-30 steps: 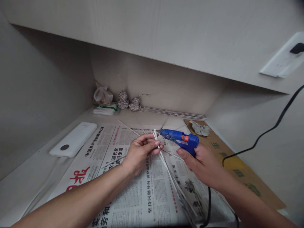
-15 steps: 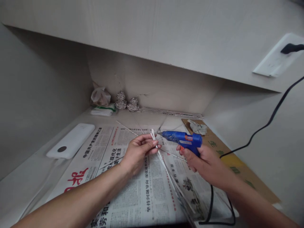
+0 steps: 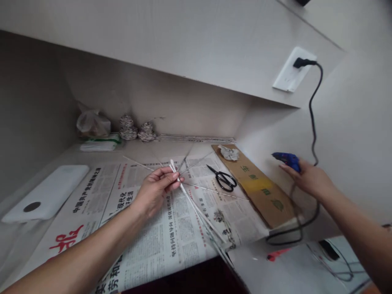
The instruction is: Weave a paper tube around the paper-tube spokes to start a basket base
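Note:
Between thumb and fingers, my left hand [image 3: 159, 187] pinches several thin rolled-paper sticks [image 3: 196, 208] near their upper ends. The sticks slant down to the right over the newspaper [image 3: 153, 241]. More thin sticks fan out on the newspaper behind this hand. Far to the right, my right hand [image 3: 309, 177] is wrapped around a blue glue gun [image 3: 288, 160], its nozzle pointing left. A black cord runs from near this hand up to the wall socket [image 3: 294, 69]. Black-handled scissors [image 3: 223, 179] lie on the newspaper between the hands.
A cardboard strip [image 3: 254, 183] with crumpled paper [image 3: 229, 153] lies along the right. Two woven gourd shapes [image 3: 128, 128], a plastic bag [image 3: 92, 123] and a bundle of sticks [image 3: 197, 138] are at the back. A white power bank [image 3: 49, 192] rests on the left. Overhead hangs a panel [image 3: 153, 41].
My right hand has carried the glue gun away from the paper sticks to the right. The view has turned right, and the scissors now show. My left hand keeps its pinch on the sticks.

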`<state>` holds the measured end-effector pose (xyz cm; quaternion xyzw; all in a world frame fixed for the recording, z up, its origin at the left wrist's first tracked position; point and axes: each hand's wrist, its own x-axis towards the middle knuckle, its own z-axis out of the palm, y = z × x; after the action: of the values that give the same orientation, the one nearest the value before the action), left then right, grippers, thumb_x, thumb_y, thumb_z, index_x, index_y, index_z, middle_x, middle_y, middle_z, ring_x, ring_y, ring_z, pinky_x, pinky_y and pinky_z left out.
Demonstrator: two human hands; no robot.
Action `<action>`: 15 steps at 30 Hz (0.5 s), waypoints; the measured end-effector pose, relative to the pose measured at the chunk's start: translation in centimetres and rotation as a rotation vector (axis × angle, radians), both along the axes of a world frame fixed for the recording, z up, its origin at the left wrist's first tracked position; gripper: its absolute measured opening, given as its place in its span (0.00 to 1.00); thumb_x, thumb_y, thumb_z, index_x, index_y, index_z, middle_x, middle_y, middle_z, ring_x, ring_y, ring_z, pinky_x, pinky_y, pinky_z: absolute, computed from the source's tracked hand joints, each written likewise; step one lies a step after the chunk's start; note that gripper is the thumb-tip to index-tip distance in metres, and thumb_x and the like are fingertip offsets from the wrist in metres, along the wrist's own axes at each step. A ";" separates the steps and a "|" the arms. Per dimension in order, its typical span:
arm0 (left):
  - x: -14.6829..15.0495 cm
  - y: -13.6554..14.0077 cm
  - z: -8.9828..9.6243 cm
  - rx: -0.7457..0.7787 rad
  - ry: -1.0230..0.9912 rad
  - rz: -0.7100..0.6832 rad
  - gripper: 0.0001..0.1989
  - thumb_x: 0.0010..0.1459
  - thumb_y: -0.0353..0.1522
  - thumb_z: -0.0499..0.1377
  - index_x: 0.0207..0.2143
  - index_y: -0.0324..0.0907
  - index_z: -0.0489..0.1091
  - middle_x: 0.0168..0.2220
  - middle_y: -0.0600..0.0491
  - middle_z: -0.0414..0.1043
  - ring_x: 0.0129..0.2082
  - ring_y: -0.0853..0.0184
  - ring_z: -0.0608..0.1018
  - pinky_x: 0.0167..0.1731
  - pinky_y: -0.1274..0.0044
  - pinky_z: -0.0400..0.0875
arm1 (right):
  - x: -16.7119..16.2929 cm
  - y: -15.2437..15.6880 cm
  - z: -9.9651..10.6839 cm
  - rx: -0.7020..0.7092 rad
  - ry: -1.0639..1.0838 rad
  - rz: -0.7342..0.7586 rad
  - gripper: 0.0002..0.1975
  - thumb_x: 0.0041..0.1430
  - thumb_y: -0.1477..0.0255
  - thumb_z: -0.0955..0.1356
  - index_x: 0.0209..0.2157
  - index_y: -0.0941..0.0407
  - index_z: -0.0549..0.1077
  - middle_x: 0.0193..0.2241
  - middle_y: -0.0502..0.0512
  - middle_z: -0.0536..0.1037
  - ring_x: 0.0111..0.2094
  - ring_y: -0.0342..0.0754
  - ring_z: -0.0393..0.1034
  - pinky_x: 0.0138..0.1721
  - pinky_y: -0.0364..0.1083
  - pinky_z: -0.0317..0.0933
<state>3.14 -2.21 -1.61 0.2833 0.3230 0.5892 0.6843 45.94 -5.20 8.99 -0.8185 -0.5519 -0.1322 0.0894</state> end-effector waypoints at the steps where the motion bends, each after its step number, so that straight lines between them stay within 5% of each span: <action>1: 0.0 0.0 -0.1 0.001 0.002 -0.011 0.10 0.47 0.22 0.67 0.33 0.36 0.72 0.29 0.50 0.76 0.32 0.65 0.82 0.29 0.83 0.78 | 0.8 -0.8 0.7 -0.010 -0.095 0.014 0.24 0.60 0.51 0.61 0.40 0.58 0.72 0.30 0.67 0.78 0.28 0.57 0.73 0.25 0.48 0.56; 3: 0.1 -0.1 -0.1 -0.004 0.009 -0.034 0.10 0.47 0.22 0.67 0.33 0.36 0.72 0.29 0.50 0.77 0.33 0.64 0.82 0.30 0.82 0.78 | 1.2 -2.1 1.4 -0.048 -0.228 0.174 0.27 0.63 0.50 0.56 0.43 0.58 0.71 0.36 0.69 0.77 0.32 0.56 0.73 0.27 0.48 0.54; 5: 0.2 -0.3 -0.1 -0.011 0.023 -0.052 0.09 0.47 0.22 0.67 0.33 0.36 0.72 0.29 0.50 0.76 0.32 0.64 0.82 0.30 0.82 0.78 | 0.4 -2.6 0.7 -0.092 -0.255 0.157 0.26 0.63 0.50 0.56 0.42 0.57 0.71 0.32 0.67 0.77 0.29 0.54 0.73 0.25 0.47 0.52; 15: 0.3 -0.5 0.1 -0.024 0.023 -0.078 0.09 0.47 0.23 0.67 0.32 0.36 0.73 0.28 0.51 0.76 0.31 0.65 0.82 0.30 0.82 0.78 | -2.7 2.8 -9.7 -0.087 -0.162 0.198 0.27 0.62 0.55 0.61 0.52 0.62 0.64 0.37 0.70 0.78 0.37 0.61 0.74 0.34 0.50 0.62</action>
<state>3.44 -2.74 -1.56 0.2944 0.3264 0.5548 0.7064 43.22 -2.38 -0.75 -0.7498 -0.6407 -0.1641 0.0216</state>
